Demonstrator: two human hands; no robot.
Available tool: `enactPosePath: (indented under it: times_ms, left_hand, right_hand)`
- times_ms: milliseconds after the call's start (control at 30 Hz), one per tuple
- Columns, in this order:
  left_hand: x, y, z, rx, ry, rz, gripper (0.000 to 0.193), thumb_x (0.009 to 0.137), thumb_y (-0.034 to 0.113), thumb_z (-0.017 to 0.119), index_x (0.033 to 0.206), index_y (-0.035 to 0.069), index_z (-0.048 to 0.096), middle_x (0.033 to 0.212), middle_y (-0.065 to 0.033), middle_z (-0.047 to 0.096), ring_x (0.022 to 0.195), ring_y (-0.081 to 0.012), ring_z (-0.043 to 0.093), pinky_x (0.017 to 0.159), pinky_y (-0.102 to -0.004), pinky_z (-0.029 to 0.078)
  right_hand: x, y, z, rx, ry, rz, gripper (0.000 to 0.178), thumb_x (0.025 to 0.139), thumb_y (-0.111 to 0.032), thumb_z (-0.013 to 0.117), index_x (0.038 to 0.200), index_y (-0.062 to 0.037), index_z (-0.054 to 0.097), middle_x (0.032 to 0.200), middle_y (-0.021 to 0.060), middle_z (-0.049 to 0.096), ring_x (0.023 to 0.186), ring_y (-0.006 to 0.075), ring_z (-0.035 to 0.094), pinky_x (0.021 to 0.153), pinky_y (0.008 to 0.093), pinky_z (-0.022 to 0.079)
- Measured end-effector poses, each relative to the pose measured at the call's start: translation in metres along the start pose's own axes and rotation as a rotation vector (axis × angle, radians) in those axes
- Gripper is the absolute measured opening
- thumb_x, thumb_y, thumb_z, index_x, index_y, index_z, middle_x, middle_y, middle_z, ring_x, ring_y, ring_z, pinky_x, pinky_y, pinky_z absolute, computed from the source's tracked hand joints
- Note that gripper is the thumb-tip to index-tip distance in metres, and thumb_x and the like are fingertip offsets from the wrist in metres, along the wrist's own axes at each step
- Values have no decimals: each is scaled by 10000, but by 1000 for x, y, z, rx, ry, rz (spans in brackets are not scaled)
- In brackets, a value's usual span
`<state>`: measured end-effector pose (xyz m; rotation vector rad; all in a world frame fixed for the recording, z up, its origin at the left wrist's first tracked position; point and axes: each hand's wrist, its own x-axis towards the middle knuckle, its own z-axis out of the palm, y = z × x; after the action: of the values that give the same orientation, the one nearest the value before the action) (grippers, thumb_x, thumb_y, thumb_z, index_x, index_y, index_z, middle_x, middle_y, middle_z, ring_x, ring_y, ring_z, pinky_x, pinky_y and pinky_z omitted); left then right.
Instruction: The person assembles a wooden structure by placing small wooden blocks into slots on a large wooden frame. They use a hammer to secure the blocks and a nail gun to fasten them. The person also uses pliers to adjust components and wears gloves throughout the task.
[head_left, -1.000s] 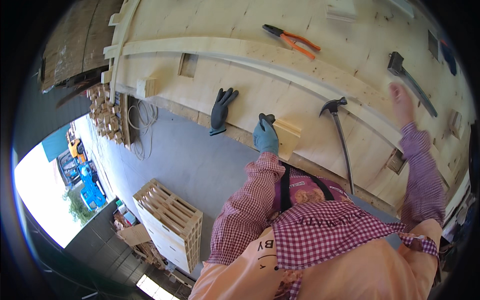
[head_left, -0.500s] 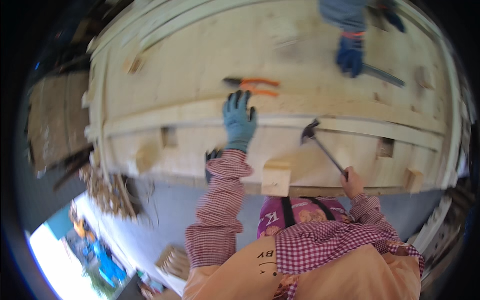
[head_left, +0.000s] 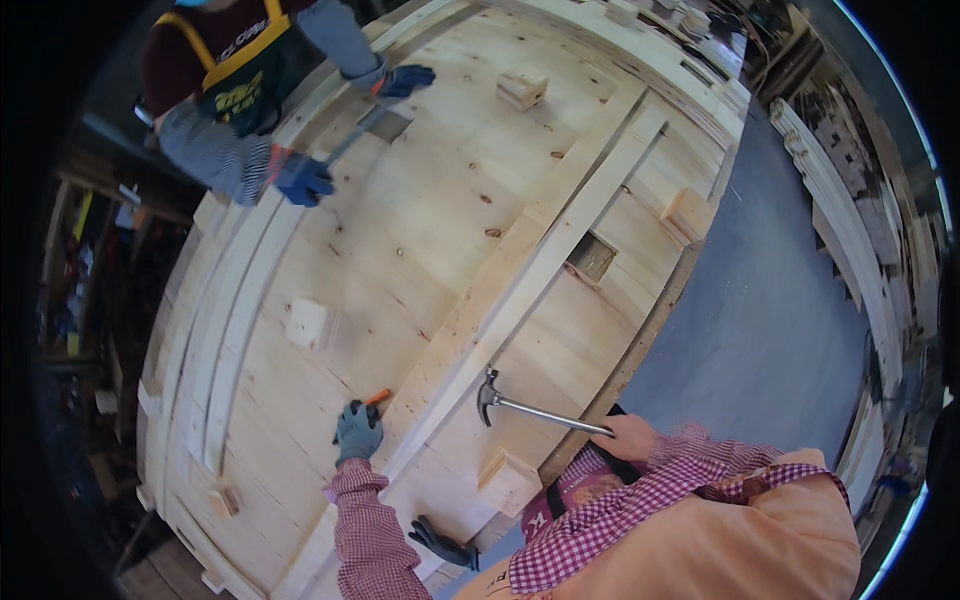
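Note:
My left hand (head_left: pixel 358 432), in a blue-grey glove, is closed over orange-handled pliers (head_left: pixel 378 397) on the plywood panel. One handle sticks out past the fingers; the glove covers most of the tool. My bare right hand (head_left: pixel 628 438) grips the end of a claw hammer (head_left: pixel 545 411) near the panel's near edge. The hammer's head points left, over a long pale batten (head_left: pixel 500 335). A loose dark glove (head_left: pixel 443 543) lies on the wood between my arms, close to a wooden block (head_left: pixel 509 482).
Across the panel (head_left: pixel 440 260) a co-worker in blue gloves (head_left: pixel 303 180) holds a long tool (head_left: pixel 350 137). Wooden blocks (head_left: pixel 521 90) and raised battens stand on the panel, which has a square hole (head_left: pixel 591 257). Stacked timber (head_left: pixel 850 210) lies beyond the grey floor at right.
My left hand has closed on the pliers it was reaching toward. The view has swung round, bringing the co-worker to the upper left. My right hand still holds the hammer.

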<state>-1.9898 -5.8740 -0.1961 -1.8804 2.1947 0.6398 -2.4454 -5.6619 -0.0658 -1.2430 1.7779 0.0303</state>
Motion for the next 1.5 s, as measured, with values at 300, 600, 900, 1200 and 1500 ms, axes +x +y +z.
enactPosePath:
  times_ms: [300,600,900,1200,1500]
  left_hand:
    - [10,-50,10,-90,154,-264,472,670,201,736,1078,72,536,1019,-129,587,964,-290,564,826,-395,450]
    - [26,-2,-17,206,85,-447,362,706,230,703,999,93,540,937,-122,628,873,-297,611,749,-414,469]
    - [29,74,-100,-177,625,18,307,786,40,575,1081,39,492,978,-93,606,802,-264,590,732,-381,463]
    - [-37,311,-83,-1316,460,11,266,893,121,494,1142,26,490,851,-37,549,737,-122,507,663,-259,433]
    - [-104,580,-1,-2182,10,-462,234,864,270,521,1005,85,545,621,2,458,527,-141,483,524,-282,435]
  right_hand:
    - [-43,39,-25,298,280,210,269,770,-294,599,798,-27,612,733,195,605,681,367,593,621,439,460]
    - [33,19,-112,22,296,64,214,801,-246,539,851,-53,615,788,193,620,760,370,612,663,460,484]
    - [214,-96,-231,-902,704,-692,50,732,-139,573,780,-131,583,738,31,578,809,206,588,704,362,446]
    - [133,-11,-315,-414,987,-798,135,729,-118,576,853,-146,621,874,15,584,912,190,539,810,349,397]
    - [-64,369,-273,618,683,-5,171,815,-175,616,840,-12,659,709,90,642,654,187,620,612,296,472]
